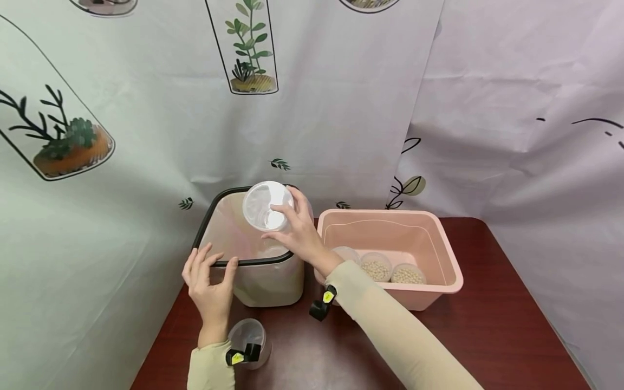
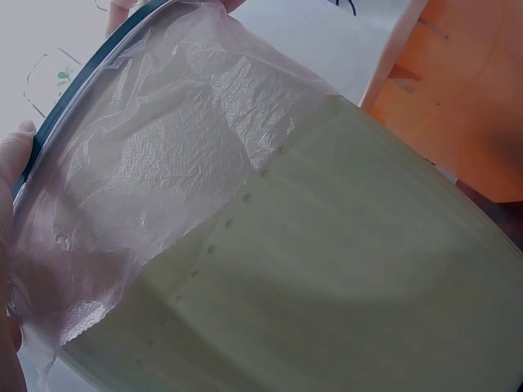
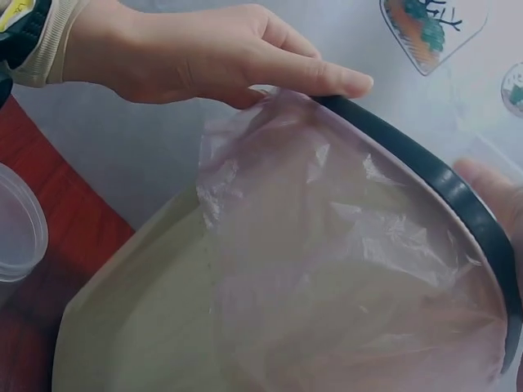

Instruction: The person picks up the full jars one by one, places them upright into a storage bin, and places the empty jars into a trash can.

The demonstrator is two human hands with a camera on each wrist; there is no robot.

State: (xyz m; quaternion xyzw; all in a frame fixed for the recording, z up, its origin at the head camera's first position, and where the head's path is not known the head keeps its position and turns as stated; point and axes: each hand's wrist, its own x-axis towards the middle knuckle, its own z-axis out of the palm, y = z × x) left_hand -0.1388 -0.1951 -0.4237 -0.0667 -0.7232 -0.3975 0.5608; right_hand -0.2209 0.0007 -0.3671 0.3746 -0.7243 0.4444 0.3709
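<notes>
My right hand (image 1: 304,235) holds a clear round plastic cup (image 1: 254,208) tilted over the opening of a pale trash bin (image 1: 270,284), thumb and fingers around it. At the bin's front left corner, my left hand (image 1: 209,298) grips the black rim (image 1: 265,261). In the right wrist view the left hand (image 3: 204,61) pinches that rim, thumb on top, with fingers of the other hand (image 3: 494,188) against its far end. A thin pinkish plastic liner (image 2: 163,155) hangs over the bin's side. Another clear cup (image 1: 249,336) stands under my left wrist.
To the right of the bin sits a pink rectangular tub (image 1: 390,216). Inside are round clear cups; two hold small beige beans (image 1: 375,266), and one is partly hidden by my right arm. A printed curtain (image 1: 341,108) hangs behind the dark red table (image 1: 487,319).
</notes>
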